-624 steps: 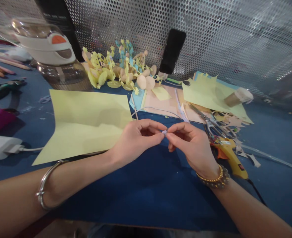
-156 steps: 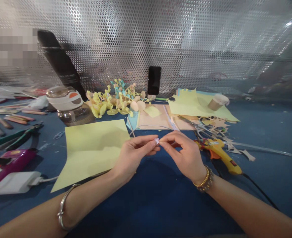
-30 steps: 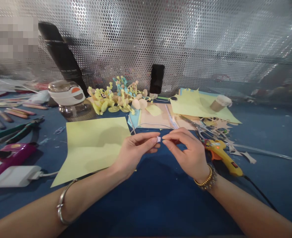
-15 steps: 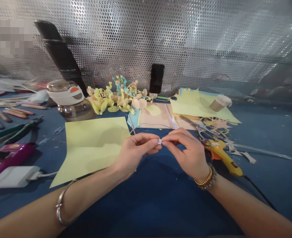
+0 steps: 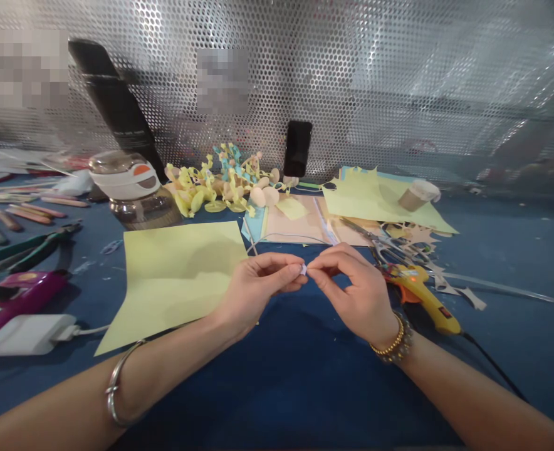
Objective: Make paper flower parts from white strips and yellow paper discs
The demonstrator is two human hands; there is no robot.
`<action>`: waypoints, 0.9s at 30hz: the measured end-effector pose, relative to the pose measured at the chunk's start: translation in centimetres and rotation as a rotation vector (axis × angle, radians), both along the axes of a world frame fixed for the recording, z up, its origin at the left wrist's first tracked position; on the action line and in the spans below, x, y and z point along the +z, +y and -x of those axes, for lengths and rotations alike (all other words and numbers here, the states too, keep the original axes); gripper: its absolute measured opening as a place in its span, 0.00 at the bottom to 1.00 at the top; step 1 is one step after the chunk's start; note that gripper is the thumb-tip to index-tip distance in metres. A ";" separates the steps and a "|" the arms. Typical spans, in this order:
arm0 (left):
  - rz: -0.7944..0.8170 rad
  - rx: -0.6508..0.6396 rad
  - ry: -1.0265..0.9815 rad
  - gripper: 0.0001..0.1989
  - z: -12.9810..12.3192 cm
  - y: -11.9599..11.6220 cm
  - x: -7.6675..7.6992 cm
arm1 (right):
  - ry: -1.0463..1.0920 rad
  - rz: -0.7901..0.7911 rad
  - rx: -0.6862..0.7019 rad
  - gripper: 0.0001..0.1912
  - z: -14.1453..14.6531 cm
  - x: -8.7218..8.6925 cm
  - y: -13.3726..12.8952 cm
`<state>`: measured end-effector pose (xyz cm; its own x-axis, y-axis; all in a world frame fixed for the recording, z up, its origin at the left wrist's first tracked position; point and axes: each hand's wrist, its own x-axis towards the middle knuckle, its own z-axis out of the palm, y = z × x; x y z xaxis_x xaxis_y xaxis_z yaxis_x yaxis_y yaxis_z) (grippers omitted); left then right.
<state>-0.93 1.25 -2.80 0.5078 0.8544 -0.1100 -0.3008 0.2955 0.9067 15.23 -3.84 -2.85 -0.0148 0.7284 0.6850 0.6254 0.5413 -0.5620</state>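
My left hand (image 5: 258, 288) pinches a small pale lilac-white piece (image 5: 303, 269) between thumb and forefinger. It looks like folded paper, but most of it is covered by the fingers. Thumb and forefinger of my right hand (image 5: 352, 285) close on the right edge of the same piece, so the fingertips of both hands nearly meet. Behind the hands arches a thin pale wire (image 5: 291, 236); whether it joins the piece I cannot tell. Left of my left hand lies a yellow-green paper sheet (image 5: 178, 275), partly under the forearm.
A yellow glue gun (image 5: 427, 297) with a cord, scissors (image 5: 383, 247) and paper scraps lie right. Paper flowers (image 5: 220, 181), stacked paper (image 5: 296, 219) and a phone (image 5: 298, 149) stand behind. Leftward are a jar (image 5: 136, 194), pliers (image 5: 37, 250) and a purple power strip (image 5: 37, 294).
Both hands stay almost where they were, still pinching the small piece. The piece appears slightly turned between the fingertips; the surrounding things have not moved.
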 end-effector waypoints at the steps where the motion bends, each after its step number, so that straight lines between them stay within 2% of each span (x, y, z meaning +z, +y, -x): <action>1: -0.001 0.002 -0.007 0.06 0.0 0.0 0.0 | 0.002 -0.004 -0.004 0.04 0.0 0.0 0.0; 9: -0.078 0.047 0.011 0.11 0.1 0.1 -0.2 | 0.025 -0.023 -0.027 0.05 -0.2 -0.2 0.2; 15: -0.084 0.025 0.018 0.07 0.2 0.1 -0.3 | 0.030 -0.021 0.007 0.05 -0.2 -0.2 0.3; 27: -0.055 0.030 0.002 0.06 0.1 0.2 -0.3 | -0.029 -0.056 -0.010 0.04 -0.3 -0.1 0.3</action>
